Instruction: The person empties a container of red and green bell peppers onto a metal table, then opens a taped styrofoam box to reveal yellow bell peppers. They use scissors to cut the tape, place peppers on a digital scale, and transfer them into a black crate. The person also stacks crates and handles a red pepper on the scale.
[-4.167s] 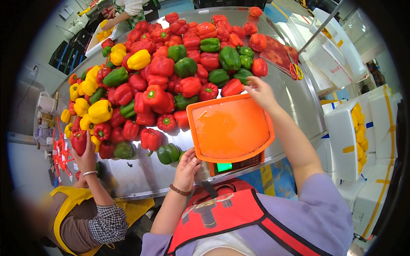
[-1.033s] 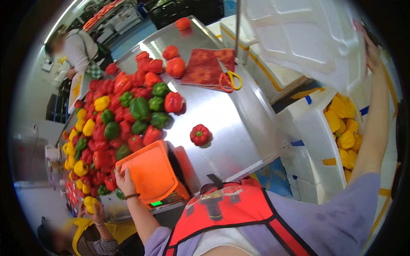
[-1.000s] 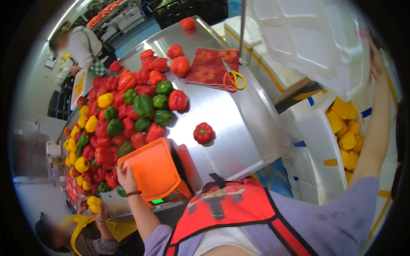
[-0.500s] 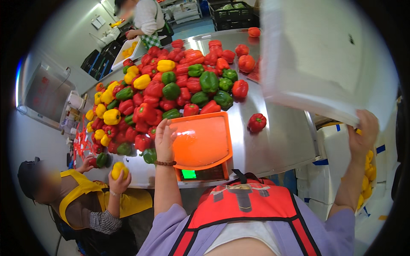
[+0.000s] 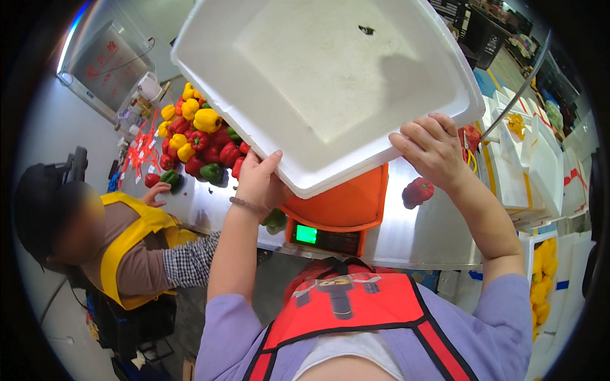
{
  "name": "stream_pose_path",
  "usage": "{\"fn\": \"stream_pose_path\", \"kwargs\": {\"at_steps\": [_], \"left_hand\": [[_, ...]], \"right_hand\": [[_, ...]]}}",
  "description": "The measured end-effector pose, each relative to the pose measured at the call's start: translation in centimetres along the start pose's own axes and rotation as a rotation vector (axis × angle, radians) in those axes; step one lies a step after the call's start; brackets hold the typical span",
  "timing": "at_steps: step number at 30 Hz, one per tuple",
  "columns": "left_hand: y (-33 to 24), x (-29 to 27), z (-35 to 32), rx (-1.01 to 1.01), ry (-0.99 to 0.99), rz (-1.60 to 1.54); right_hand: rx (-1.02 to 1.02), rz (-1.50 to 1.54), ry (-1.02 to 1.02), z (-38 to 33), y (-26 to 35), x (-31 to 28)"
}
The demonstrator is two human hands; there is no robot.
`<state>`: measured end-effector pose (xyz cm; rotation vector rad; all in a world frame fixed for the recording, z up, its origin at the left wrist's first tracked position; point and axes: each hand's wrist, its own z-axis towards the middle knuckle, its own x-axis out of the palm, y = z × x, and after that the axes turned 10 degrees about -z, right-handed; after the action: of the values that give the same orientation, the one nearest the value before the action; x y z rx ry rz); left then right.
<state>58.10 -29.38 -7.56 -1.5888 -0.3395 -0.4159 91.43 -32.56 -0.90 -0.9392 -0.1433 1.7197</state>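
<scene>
With our left hand (image 5: 259, 183) and right hand (image 5: 433, 150), fingers clamped on its rim, we hold a white foam box (image 5: 318, 95) (floor smudged, one dark spot), hollow side toward us, over an orange scale pan (image 5: 357, 202). Farther right, a second foam box (image 5: 527, 249) holds yellow bell peppers (image 5: 541, 289).

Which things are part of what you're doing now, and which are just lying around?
Part of the job, it seems:
- white foam box, held by the left hand and right hand
- orange scale, partly hidden behind the box
- maybe the pepper pile, left of the scale

Probably just lying about:
- lone red pepper, right of the scale
- red strips, far left
</scene>
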Motion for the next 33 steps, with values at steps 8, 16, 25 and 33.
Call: {"fn": "stream_pose_path", "kwargs": {"at_steps": [8, 16, 25, 33], "left_hand": [[2.7, 2.0, 0.6, 0.172, -0.253, 0.073], [5.3, 6.4, -2.4, 0.284, -0.207, 0.186], [5.8, 9.1, -12.6, 0.622, -0.236, 0.358], [3.9, 4.5, -30.2, 0.668, -0.33, 0.85]], "right_hand": [[0.06, 0.347, -0.345, -6.5, -3.6, -1.5], [0.67, 0.576, 0.831, -27.4, 4.1, 9.9], [1.088, 0.694, 0.311, -27.3, 0.4, 8.7], [1.064, 0.792, -0.726, -20.0, -6.7, -20.5]]}}
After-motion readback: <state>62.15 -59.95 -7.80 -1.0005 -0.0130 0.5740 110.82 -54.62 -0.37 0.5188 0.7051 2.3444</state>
